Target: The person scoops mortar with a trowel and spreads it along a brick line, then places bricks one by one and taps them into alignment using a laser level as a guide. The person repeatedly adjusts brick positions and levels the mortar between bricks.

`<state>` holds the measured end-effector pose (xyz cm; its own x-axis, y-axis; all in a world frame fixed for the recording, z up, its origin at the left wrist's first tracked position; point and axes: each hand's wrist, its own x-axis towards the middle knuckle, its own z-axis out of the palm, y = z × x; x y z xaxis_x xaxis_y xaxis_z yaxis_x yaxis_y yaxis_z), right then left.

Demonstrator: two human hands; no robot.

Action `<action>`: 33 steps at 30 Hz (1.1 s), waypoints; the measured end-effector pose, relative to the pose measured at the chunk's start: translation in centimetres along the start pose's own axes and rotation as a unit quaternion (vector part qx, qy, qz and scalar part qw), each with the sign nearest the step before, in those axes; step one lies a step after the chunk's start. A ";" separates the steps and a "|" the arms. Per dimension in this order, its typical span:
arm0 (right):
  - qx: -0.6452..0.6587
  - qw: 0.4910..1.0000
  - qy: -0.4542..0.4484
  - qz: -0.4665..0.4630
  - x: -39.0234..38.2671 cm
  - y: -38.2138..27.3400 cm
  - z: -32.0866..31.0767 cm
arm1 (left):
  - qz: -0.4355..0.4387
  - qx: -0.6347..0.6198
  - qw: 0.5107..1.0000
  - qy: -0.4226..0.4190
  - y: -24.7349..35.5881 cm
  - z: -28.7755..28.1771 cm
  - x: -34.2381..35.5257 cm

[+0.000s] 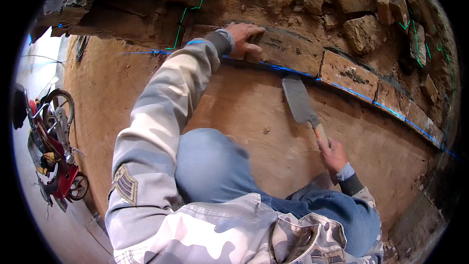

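Observation:
My left hand (244,39) lies over a long brown brick (288,46) in a row at the far side. Its fingers reach across the top and the thumb presses nearer the front edge. My right hand (333,155) is closed round the handle of a trowel (299,100). The trowel's flat blade is coated with grey mortar and points away from me, its tip close below the row. Further right in the row sit an orange-brown brick (350,77) and several more, with dark mortar along their back edges.
Broken stones and rubble (366,34) are heaped behind the row. A bright blue line runs along the bricks' front edge; green lines cross the rubble. Brown ground (254,102) lies below the row. A red motorcycle (61,171) stands at the far left.

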<state>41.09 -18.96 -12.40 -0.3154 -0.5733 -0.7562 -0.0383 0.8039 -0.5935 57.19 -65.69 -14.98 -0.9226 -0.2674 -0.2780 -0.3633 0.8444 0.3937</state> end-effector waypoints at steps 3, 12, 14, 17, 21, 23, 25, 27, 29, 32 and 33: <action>-0.005 1.000 0.001 0.000 -0.4 0.1 0.0 | -0.028 0.037 0.999 -0.014 0.5 0.6 0.3; -0.210 0.959 -0.080 -0.172 1.6 -0.4 -0.8 | -0.010 0.062 0.998 0.022 -0.5 1.3 0.7; -0.179 0.973 -0.104 -0.100 3.2 -0.4 -1.1 | -0.042 0.033 0.999 -0.007 0.1 0.6 1.0; -0.190 0.974 -0.046 -0.118 5.0 -1.8 -1.0 | -0.029 -0.005 1.000 0.012 0.0 0.5 1.0; -0.139 0.979 -0.078 -0.128 4.6 -2.5 -0.1 | -0.018 0.037 0.999 0.032 -0.1 0.7 0.4; -0.138 0.979 -0.076 -0.129 4.7 -2.5 -1.1 | -0.001 0.031 0.999 0.028 -0.2 0.4 0.5; -0.152 0.984 -0.036 -0.091 5.1 -2.4 -2.3 | 0.002 0.034 0.999 0.038 0.3 0.6 0.6; -0.154 0.983 -0.025 -0.100 3.8 -1.8 -1.4 | -0.003 0.037 0.999 0.030 0.4 0.5 0.5; -0.141 0.987 -0.054 -0.057 2.8 -1.9 -1.5 | -0.008 0.039 0.999 0.023 0.4 0.5 0.5; -0.080 0.992 -0.097 0.028 1.8 -2.0 -3.2 | -0.017 0.040 0.999 0.013 0.2 0.4 0.6; -0.048 0.996 -0.070 0.019 2.4 0.0 -3.8 | -0.008 0.039 0.999 0.025 0.3 0.4 0.8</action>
<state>36.74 -19.71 -13.13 -0.1832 -0.5528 -0.8129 -0.1220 0.8333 -0.5392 56.45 -65.49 -15.43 -0.9232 -0.3018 -0.2378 -0.3680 0.8728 0.3206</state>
